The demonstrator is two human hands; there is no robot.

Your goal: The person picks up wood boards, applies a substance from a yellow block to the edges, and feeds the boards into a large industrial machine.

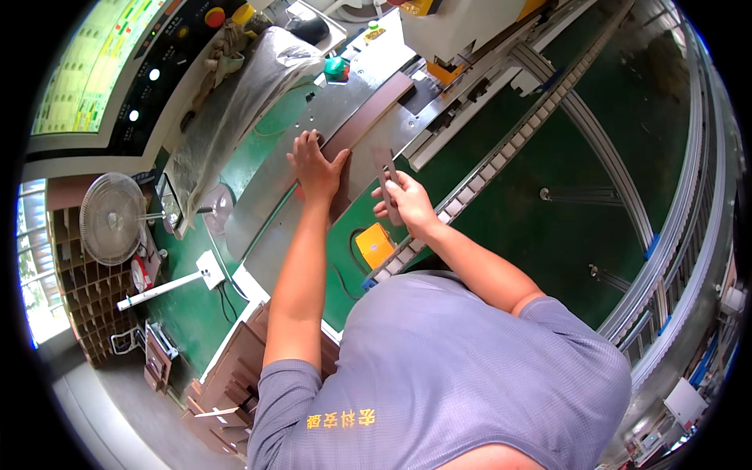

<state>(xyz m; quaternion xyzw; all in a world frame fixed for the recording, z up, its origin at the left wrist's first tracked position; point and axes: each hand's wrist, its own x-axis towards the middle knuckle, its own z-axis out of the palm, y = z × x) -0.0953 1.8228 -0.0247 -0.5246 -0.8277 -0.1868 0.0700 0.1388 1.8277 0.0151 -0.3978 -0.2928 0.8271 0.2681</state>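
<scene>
My left hand (316, 172) rests with its fingers spread at the edge of a long brown board (368, 117), which lies on a grey metal machine table (266, 204). Its thumb points along the board, and part of the board is hidden beneath the hand and wrist. Closer to my body on the right, my right hand (409, 202) is closed on a thin, flat, brown-grey strip (384, 164). The strip stands slightly tilted, its upper end blurred, and is apart from the board.
Ahead stands a white and yellow machine head (454, 31). A green and red button box (337, 70) sits on the table. Plastic sheeting (243, 102) and a control screen (94, 63) are at left. A segmented rail (486, 176) runs diagonally on my right, near a yellow box (374, 247).
</scene>
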